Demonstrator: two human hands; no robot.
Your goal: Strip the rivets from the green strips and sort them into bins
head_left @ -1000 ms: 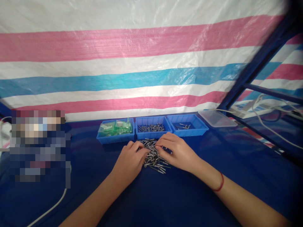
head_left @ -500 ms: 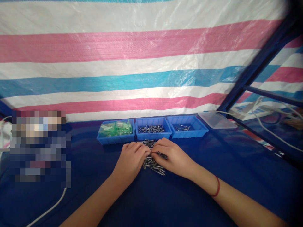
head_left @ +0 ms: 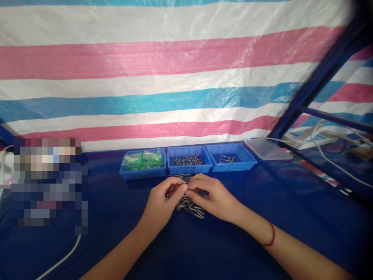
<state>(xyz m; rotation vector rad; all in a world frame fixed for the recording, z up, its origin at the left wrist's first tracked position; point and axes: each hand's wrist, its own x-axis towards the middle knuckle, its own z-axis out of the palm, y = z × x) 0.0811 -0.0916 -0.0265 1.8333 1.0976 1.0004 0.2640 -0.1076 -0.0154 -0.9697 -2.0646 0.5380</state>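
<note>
A loose pile of thin metal pieces point(head_left: 190, 208), rivet- or screw-like, lies on the blue tabletop. Over the pile, my left hand point(head_left: 166, 198) has its thumb and forefinger pinched together. My right hand point(head_left: 211, 194), with a red cord at the wrist, meets it there, fingertips closed too. Whatever sits between the touching fingertips is too small and hidden to name. Just beyond the hands, the middle blue bin point(head_left: 189, 168) contains many similar metal pieces. The right blue bin point(head_left: 233, 166) has a few, and green plastic packets point(head_left: 142, 159) fill the left blue bin point(head_left: 144, 174).
A clear plastic lid point(head_left: 268, 151) lies right of the bins. A white cable point(head_left: 62, 258) runs along the table's left side, near a blurred-out area. Behind stands a striped tarp point(head_left: 175, 58), with a dark metal frame point(head_left: 305, 97) and more cables at right.
My left hand's fingers have shifted, opening a gap between forefinger and thumb behind the pinch. My right hand has barely moved. The view has tilted slightly.
</note>
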